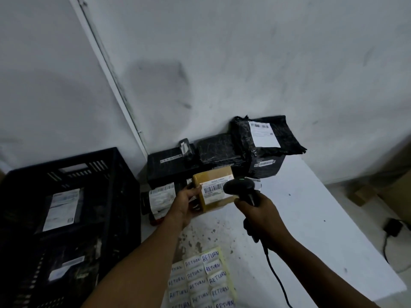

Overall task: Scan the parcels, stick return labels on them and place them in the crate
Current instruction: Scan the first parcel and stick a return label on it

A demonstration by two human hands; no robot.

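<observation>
My left hand [188, 202] grips a small brown cardboard parcel [219, 202] by its left side and holds it tilted above the table, its white barcode label facing up. My right hand [259, 213] grips the handle of a black barcode scanner [239, 187], whose head, with a green light lit, sits right over the parcel's label. A sheet of handwritten RETURN labels [200, 281] lies on the white table [311, 218] near its front edge. The black plastic crate [73, 172] stands at the left with labelled parcels inside it.
Several black-wrapped parcels [262, 138] with white labels are stacked at the back of the table against the wall. The scanner's cable [275, 278] runs down over the table's front. A cardboard box [391, 185] and a black plug adapter [392, 227] sit on the floor at the right.
</observation>
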